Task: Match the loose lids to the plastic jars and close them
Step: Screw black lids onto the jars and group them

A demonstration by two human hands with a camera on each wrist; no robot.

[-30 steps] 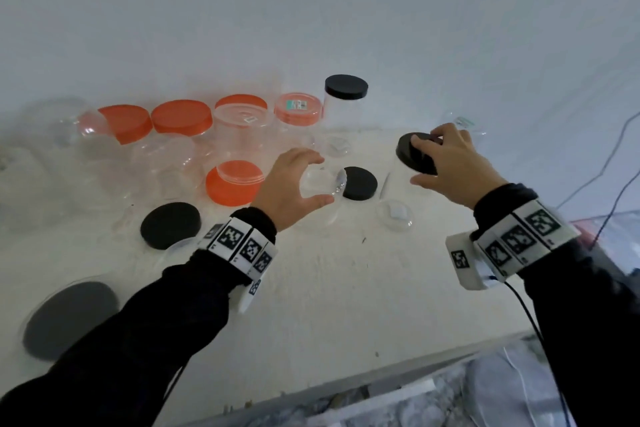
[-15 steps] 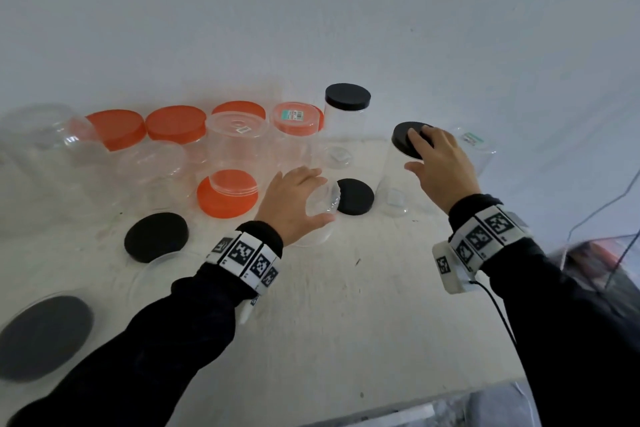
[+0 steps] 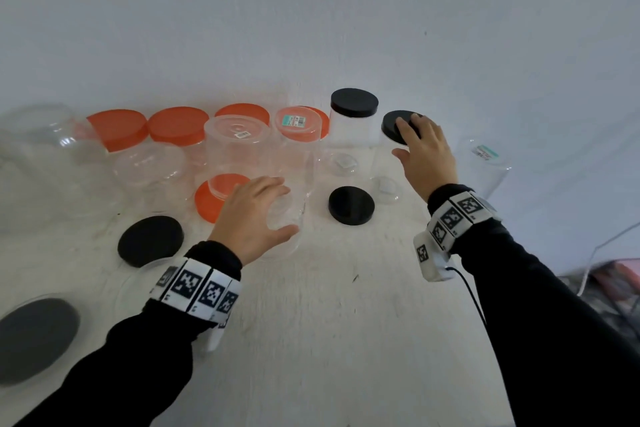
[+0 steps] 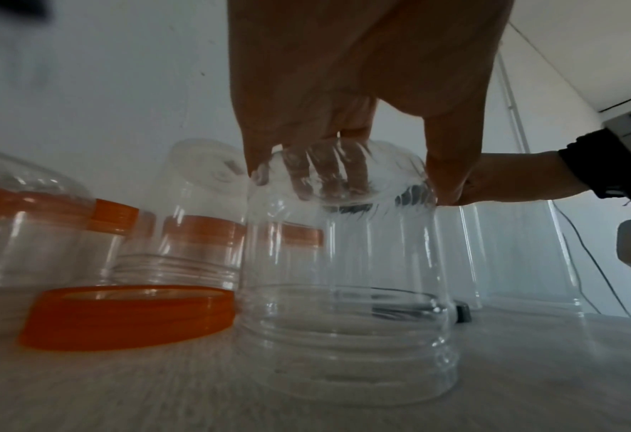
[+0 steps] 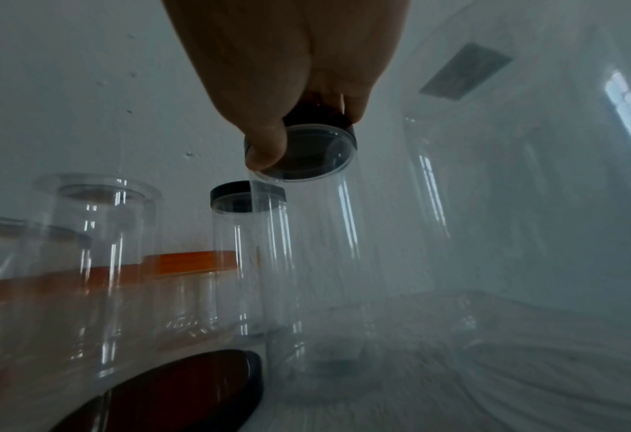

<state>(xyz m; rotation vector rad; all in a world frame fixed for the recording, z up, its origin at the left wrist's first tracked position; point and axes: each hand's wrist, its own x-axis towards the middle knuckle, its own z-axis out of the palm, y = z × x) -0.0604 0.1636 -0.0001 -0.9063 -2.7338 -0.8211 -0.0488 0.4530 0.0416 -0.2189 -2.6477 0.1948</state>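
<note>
Our left hand (image 3: pixel 254 215) grips from above a clear jar (image 3: pixel 287 218) that stands upside down on the white table (image 3: pixel 329 322), just right of an orange lid (image 3: pixel 211 199) lying under another inverted jar. In the same head view, our right hand (image 3: pixel 426 152) holds a black lid (image 3: pixel 394 126) on top of a tall clear jar (image 3: pixel 384 170), next to a closed black-lidded jar (image 3: pixel 353 121) near the wall. One loose black lid (image 3: pixel 351 205) lies between our two hands, and another black lid (image 3: pixel 150 240) lies to the left of the left wrist.

From the left wrist, we see the fingers (image 4: pixel 262 157) and thumb curled around the base of the clear jar (image 4: pixel 343 263); its threaded mouth rests on the table. The orange lid (image 4: pixel 129 315) lies just beside it.

From the right wrist, the thumb and fingers (image 5: pixel 266 143) pinch the black lid (image 5: pixel 306 152), which sits on the mouth of the tall clear jar (image 5: pixel 317 248). The picture is hazy, so we cannot tell if the lid is fully seated.
</note>
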